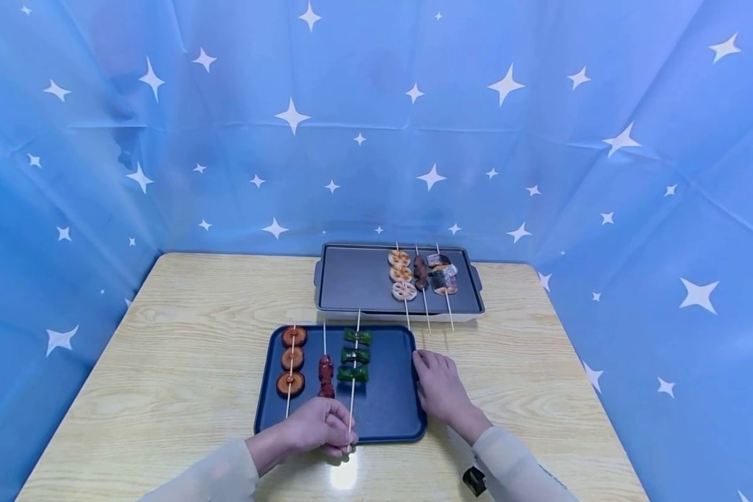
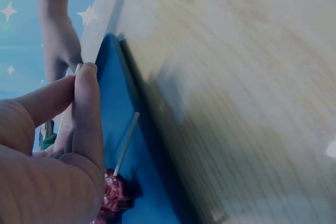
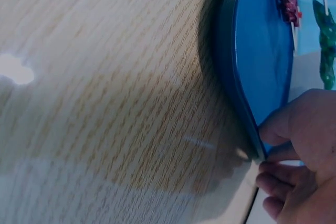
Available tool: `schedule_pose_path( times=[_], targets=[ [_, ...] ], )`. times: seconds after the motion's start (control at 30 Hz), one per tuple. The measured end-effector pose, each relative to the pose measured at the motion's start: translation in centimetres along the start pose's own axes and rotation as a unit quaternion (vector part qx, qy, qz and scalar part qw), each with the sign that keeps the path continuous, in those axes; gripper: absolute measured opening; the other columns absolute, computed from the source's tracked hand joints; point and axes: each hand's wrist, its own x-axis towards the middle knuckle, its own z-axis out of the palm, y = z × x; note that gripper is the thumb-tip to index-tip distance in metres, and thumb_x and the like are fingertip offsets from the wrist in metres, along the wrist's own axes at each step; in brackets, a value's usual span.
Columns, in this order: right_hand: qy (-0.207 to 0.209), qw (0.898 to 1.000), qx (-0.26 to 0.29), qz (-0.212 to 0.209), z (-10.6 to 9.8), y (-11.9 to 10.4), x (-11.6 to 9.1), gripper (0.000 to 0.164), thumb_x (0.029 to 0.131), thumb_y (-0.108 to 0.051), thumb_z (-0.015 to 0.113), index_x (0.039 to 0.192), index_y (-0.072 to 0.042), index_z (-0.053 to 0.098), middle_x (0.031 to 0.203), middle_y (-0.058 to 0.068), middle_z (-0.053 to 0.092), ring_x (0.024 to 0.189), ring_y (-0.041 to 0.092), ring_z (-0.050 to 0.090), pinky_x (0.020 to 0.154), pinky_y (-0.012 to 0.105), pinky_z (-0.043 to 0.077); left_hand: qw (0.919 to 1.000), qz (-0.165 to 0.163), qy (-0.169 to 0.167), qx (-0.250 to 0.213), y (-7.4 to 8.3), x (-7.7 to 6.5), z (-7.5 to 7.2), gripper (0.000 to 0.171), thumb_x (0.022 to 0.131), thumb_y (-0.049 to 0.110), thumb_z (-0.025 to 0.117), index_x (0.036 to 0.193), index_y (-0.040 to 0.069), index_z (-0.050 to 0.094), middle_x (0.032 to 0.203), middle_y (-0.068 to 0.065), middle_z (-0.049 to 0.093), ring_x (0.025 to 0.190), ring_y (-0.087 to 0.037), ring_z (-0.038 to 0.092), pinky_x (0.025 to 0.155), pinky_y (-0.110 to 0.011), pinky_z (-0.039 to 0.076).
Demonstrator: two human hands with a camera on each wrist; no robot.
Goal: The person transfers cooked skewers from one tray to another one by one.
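My left hand [image 1: 320, 425] pinches the bare lower end of a skewer of green pepper pieces [image 1: 353, 355] between thumb and fingers. The pepper pieces show over the dark blue tray [image 1: 389, 408]; in the right wrist view they appear raised above it. My right hand [image 1: 442, 387] grips the tray's right rim, its thumb on the inner side in the right wrist view. To the left on the tray lie a skewer of round brown slices [image 1: 291, 359] and a red meat skewer [image 1: 326, 376]. The left hand partly hides the meat skewer's lower end in the head view.
Behind the tray stands a dark grill pan [image 1: 358, 279]. On its right side lie a lotus root skewer [image 1: 401, 274], a dark brown skewer [image 1: 420, 272] and a fish-like skewer [image 1: 443, 279]. A blue star-patterned curtain [image 1: 364, 188] surrounds the wooden table [image 1: 182, 348].
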Motion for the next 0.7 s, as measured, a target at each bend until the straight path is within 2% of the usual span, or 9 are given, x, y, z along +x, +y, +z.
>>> schedule_pose_path(
  times=[0.27,0.47,0.7],
  targets=[
    [0.0,1.0,0.001,0.0,0.07,0.01,-0.03,0.05,0.084,-0.005,0.066,0.13,0.009,0.055,0.128,0.024,0.057,0.12,0.04,0.054,0.101,0.055,0.044,1.0,-0.007,-0.004,0.002,-0.79,-0.15,0.6,0.012,0.083,-0.005,0.069,0.089,-0.003,0.059,0.083,-0.022,0.073,0.059,-0.009,0.065,0.053,-0.018,0.056],
    [-0.002,1.0,-0.003,-0.001,0.13,0.07,-0.06,0.05,0.084,-0.006,0.066,0.131,0.009,0.055,0.129,0.023,0.056,0.12,0.04,0.054,0.101,0.055,0.044,0.9995,-0.02,0.018,0.014,-0.72,-0.07,0.77,0.011,0.084,-0.003,0.069,0.089,-0.002,0.059,0.082,-0.017,0.074,0.059,-0.008,0.065,0.053,-0.018,0.057],
    [-0.004,1.0,-0.004,-0.001,0.1,0.07,-0.02,0.05,0.085,-0.006,0.066,0.131,0.009,0.055,0.129,0.023,0.056,0.12,0.04,0.053,0.101,0.055,0.044,0.9989,-0.035,0.032,0.007,-0.98,0.34,0.92,0.012,0.084,-0.003,0.069,0.089,-0.001,0.059,0.08,-0.013,0.074,0.059,-0.007,0.065,0.054,-0.018,0.057]
  ],
)
